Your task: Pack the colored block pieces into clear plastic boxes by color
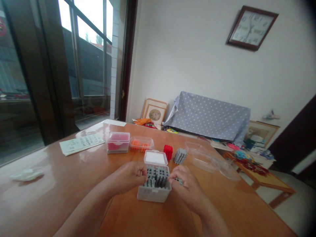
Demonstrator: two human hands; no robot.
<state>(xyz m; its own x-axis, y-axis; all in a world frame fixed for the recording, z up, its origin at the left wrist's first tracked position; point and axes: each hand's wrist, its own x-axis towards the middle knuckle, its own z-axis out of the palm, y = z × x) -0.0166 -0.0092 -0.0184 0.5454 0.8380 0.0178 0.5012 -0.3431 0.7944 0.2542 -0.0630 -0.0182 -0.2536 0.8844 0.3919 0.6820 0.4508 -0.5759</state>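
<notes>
In front of me stands a clear plastic box point(154, 195), its lid point(155, 158) tipped back. Upright grey interlocking plastic pieces point(158, 176) fill much of it in rows. At the box's left rim is my left hand point(132, 177), closed with thumb and fingers together; whatever lies between its fingertips is hidden. My right hand point(185, 184) is closed at the right rim, its fingertips close to the box. A grey plastic piece point(178, 180) shows between its curled fingers and thumb. Behind the box sit a red block of pieces point(168, 152) and a grey block of pieces point(180, 156).
A lidded box with pink contents point(118, 142) and a tray with orange pieces point(142, 144) stand back left. Written paper sheets point(81, 144) and a crumpled plastic bag point(27, 175) lie left. Clear empty containers point(204, 161) are at right on the wooden table point(128, 217).
</notes>
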